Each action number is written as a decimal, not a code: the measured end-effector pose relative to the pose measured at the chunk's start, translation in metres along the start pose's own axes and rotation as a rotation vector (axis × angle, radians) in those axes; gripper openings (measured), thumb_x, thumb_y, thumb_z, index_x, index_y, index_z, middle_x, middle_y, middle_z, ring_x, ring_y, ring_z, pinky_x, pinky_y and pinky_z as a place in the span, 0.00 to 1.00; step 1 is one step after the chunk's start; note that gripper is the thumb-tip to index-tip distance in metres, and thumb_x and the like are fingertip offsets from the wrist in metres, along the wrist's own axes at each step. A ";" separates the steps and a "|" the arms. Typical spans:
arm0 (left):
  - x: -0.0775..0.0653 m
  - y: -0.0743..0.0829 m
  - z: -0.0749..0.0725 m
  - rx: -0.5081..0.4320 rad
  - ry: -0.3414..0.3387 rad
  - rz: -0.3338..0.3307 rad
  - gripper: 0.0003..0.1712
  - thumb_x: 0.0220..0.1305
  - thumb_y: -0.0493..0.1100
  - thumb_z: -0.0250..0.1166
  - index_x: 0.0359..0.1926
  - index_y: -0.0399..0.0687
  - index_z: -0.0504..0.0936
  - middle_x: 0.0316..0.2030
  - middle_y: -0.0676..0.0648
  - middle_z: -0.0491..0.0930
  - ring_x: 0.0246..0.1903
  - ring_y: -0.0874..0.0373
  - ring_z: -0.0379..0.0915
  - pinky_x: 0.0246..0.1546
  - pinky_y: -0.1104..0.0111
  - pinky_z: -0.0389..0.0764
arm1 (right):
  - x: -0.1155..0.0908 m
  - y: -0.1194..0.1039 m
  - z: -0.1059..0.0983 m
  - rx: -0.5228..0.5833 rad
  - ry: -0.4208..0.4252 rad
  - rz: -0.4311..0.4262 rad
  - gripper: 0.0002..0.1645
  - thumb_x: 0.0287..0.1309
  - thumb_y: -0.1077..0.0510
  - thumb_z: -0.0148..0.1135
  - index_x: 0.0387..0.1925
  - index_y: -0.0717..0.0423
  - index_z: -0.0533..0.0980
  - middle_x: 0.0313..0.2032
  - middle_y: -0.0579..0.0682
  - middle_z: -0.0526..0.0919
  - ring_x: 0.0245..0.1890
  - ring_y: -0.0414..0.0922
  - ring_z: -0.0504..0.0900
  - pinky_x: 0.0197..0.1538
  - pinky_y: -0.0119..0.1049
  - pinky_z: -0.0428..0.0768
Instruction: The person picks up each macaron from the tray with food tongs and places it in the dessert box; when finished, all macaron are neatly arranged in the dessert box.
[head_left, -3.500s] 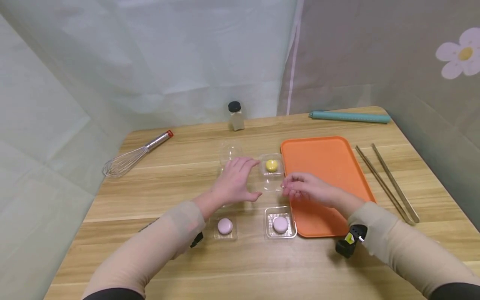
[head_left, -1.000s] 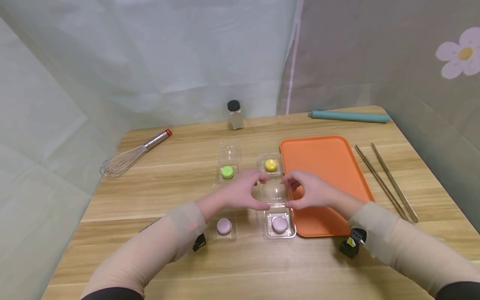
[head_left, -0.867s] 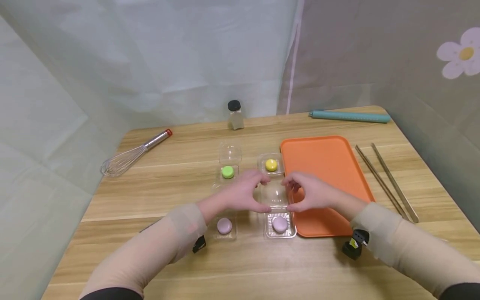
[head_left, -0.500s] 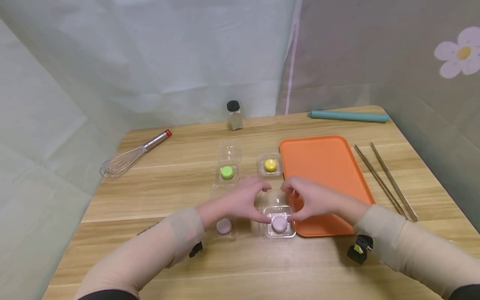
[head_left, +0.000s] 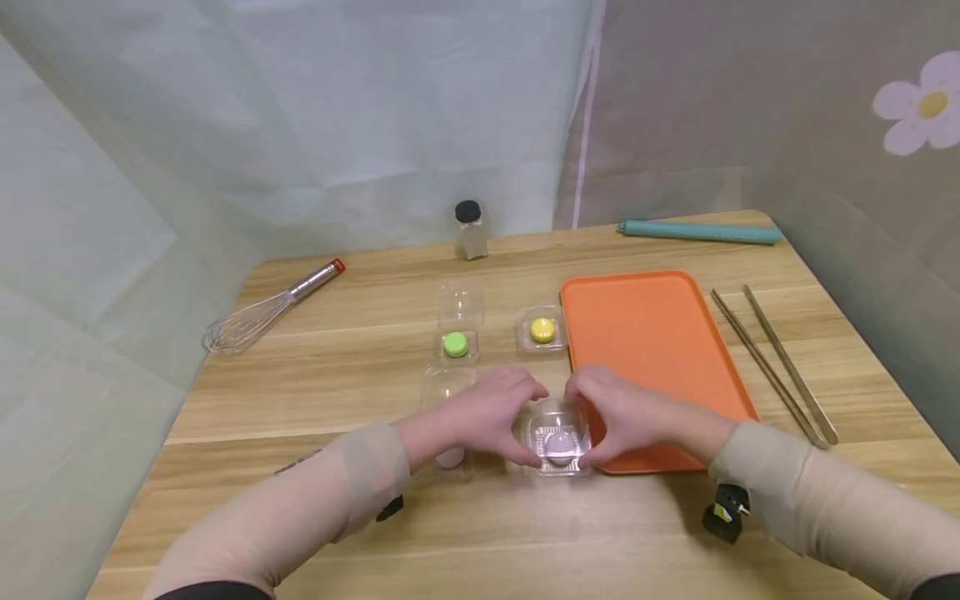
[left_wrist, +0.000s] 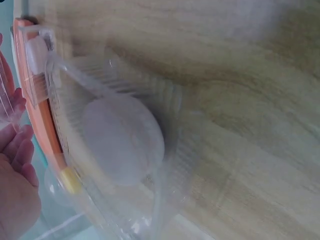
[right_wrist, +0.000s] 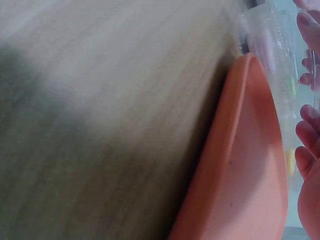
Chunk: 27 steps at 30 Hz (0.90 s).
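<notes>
Both hands work at the near right clear plastic box (head_left: 558, 471), which has a lilac macaron (head_left: 559, 447) in it. The left hand (head_left: 491, 415) grips the left side of the box's clear lid (head_left: 553, 410), thumb toward the near edge and fingers at the far edge. On the opposite side, the right hand (head_left: 618, 417) holds the lid likewise, above the orange tray's edge. The lid is tilted over the macaron. Under the left wrist, another lilac macaron (head_left: 450, 457) sits in its own box, partly covered by the arm. The wrist views show the fingers against clear plastic.
Further back are boxes with a green macaron (head_left: 455, 344) and a yellow macaron (head_left: 543, 330). An orange tray (head_left: 637, 317) lies at right, with metal chopstick-like rods (head_left: 791, 362) beyond. A whisk (head_left: 273, 308), a black-capped jar (head_left: 471, 231) and a teal roll (head_left: 701, 232) lie around.
Earlier the hands were apart around the boxes. They have come together on the near right box's lid and swung it toward the person, down over the lilac macaron.
</notes>
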<state>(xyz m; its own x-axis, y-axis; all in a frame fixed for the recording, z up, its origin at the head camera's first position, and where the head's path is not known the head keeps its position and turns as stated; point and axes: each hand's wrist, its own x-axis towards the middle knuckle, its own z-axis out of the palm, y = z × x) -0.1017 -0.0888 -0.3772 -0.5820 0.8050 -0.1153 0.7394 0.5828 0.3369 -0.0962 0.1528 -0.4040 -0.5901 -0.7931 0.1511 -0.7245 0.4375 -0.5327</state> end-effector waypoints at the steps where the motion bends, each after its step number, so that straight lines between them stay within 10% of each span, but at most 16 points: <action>1: 0.000 0.001 0.001 0.012 0.002 0.005 0.48 0.40 0.66 0.72 0.57 0.43 0.71 0.49 0.51 0.72 0.51 0.59 0.65 0.57 0.66 0.65 | -0.001 0.000 0.001 -0.003 -0.005 0.003 0.41 0.30 0.40 0.78 0.43 0.52 0.64 0.39 0.41 0.67 0.40 0.40 0.65 0.43 0.33 0.71; 27: 0.001 0.005 0.017 0.172 -0.004 -0.022 0.46 0.41 0.70 0.69 0.55 0.47 0.71 0.49 0.53 0.72 0.47 0.59 0.65 0.45 0.68 0.66 | -0.002 0.008 0.016 -0.203 -0.018 -0.024 0.45 0.30 0.26 0.69 0.42 0.51 0.67 0.40 0.41 0.69 0.41 0.40 0.64 0.45 0.35 0.67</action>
<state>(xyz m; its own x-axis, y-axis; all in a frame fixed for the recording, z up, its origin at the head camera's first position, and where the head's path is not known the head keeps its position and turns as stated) -0.0930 -0.0832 -0.3917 -0.5975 0.7921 -0.1245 0.7737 0.6104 0.1698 -0.0954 0.1514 -0.4217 -0.5664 -0.8112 0.1457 -0.7965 0.4933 -0.3495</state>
